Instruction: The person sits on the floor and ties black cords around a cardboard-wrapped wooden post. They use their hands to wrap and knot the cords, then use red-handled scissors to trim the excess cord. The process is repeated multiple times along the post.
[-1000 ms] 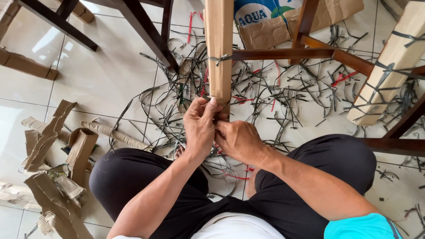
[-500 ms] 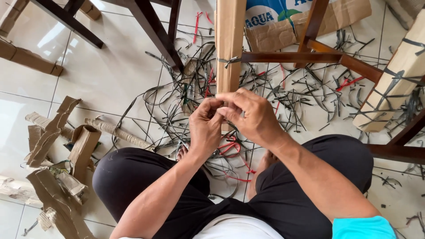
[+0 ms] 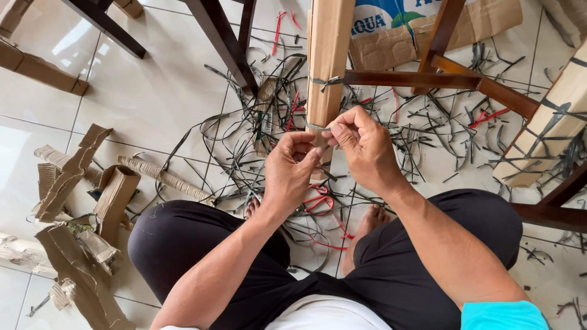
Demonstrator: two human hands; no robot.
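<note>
Cardboard-wrapped chair leg (image 3: 327, 61), upright, its long axis running straight away from you. Your left hand (image 3: 292, 174) and right hand (image 3: 362, 150) meet at its lower end, fingers pressed together, pinching the thin strap (image 3: 317, 127) that bands the wrapping. Your right hand lies slightly nearer the leg; cut straps (image 3: 428, 131) litter the floor beside the leg.

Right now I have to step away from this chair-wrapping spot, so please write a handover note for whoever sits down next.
Left hand: fingers pinch a strap end at the cardboard-wrapped chair leg.
Right hand: pinches the same lower strap from the other side.
Done: upper strap is tied round the wrap.
Left: lower strap not visibly fastened.
Around: cut strap scraps and cardboard pieces on the tiled floor.
</note>
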